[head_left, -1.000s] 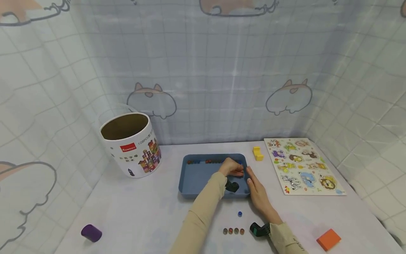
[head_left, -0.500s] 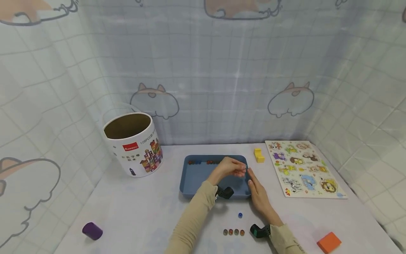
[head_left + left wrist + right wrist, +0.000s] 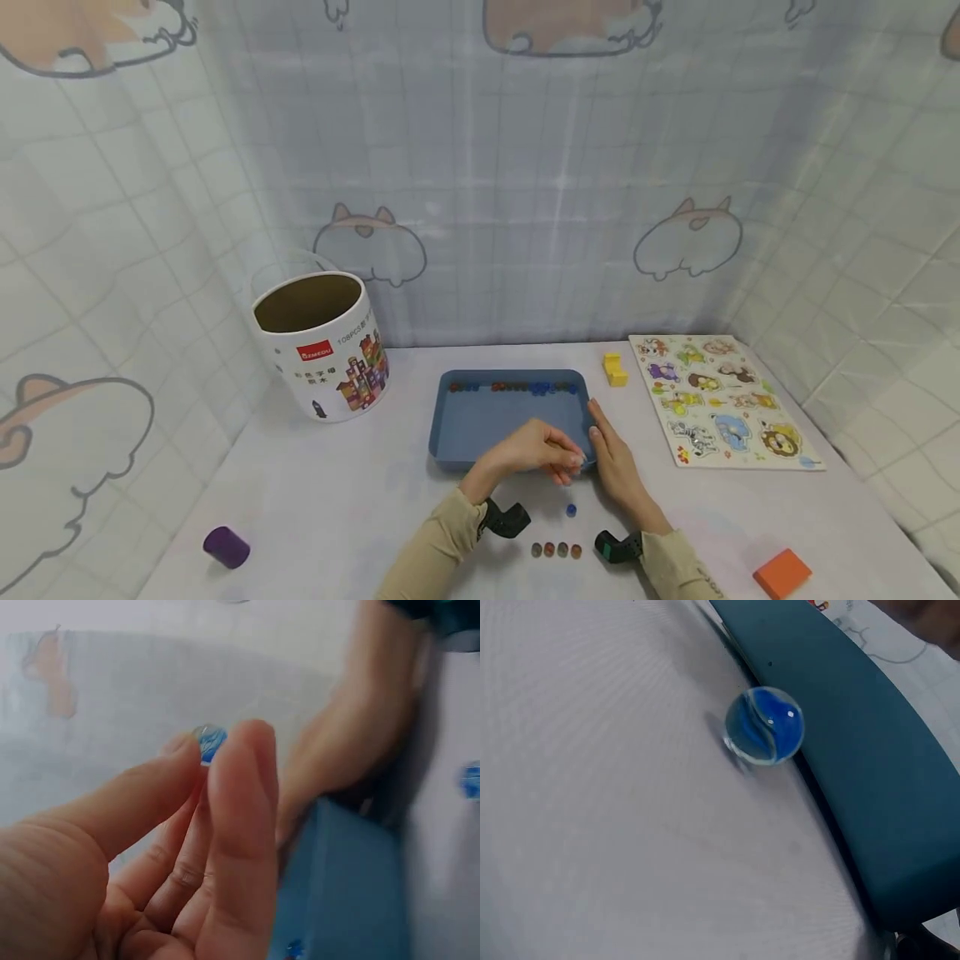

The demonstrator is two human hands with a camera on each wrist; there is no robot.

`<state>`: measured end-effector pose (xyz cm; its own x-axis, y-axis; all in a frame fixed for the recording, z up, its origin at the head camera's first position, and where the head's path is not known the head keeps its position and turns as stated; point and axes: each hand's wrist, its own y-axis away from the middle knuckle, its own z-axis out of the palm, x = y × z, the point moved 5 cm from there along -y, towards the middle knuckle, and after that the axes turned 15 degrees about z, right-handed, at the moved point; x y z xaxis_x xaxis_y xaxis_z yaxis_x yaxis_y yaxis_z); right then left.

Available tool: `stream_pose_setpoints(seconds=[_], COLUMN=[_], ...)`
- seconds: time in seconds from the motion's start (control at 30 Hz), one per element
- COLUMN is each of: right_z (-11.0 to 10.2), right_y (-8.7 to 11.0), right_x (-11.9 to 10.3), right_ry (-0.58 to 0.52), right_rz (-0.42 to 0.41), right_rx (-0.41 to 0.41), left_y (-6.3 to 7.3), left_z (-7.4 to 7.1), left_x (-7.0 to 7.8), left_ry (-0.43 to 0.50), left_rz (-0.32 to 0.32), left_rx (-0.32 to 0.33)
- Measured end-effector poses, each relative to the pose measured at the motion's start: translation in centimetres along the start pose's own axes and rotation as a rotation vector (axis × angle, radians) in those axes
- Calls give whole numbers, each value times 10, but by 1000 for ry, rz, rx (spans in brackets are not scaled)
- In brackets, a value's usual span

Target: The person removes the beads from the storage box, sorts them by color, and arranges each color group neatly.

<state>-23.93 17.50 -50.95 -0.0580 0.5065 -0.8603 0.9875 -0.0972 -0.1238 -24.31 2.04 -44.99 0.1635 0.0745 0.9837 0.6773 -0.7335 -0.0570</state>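
My left hand [image 3: 536, 448] is over the near right edge of a blue tray [image 3: 480, 433]. Between thumb and index fingertip it pinches a clear glass marble with a blue swirl [image 3: 211, 742]. My right hand [image 3: 618, 471] lies along the tray's right side, its fingers extended against the wall. Inside the tray, a line of red, dark and blue marbles [image 3: 517, 387] runs along the back wall. A single blue marble [image 3: 572, 510] sits on the table in front of the tray; the right wrist view shows this blue marble [image 3: 765, 726] close up beside the tray wall.
Nearer me, several reddish and grey marbles [image 3: 557, 550] form a short row. A white bucket [image 3: 330, 358] stands at back left, a purple cylinder [image 3: 227, 547] at front left. On the right are a yellow block [image 3: 615, 370], an animal puzzle board [image 3: 720, 400] and an orange block [image 3: 782, 573].
My left hand has lifted from the tray's back right corner and come toward me to the near edge, a marble in its fingertips. The right hand has stayed at the tray's side.
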Motion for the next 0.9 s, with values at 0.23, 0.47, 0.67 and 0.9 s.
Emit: stream_pose_setpoints(seconds=[0.23,0.47,0.67,0.9], right_z=[-1,-6,-5,0], right_y=[1,-7,-10,-1], right_x=[2,-2,-1,0], right_ry=[13,15,1,1], right_rz=[-20,-45,-32,-34], right_rx=[11,22,7,5], left_y=[23,29,31,39], left_z=[14,13,15,21], left_x=[-14,-28,-33,-38], left_ry=[-108,-207,-255,-266], left_rz=[-48,-100,-95,-133], left_rx=[-70,-31,4,39])
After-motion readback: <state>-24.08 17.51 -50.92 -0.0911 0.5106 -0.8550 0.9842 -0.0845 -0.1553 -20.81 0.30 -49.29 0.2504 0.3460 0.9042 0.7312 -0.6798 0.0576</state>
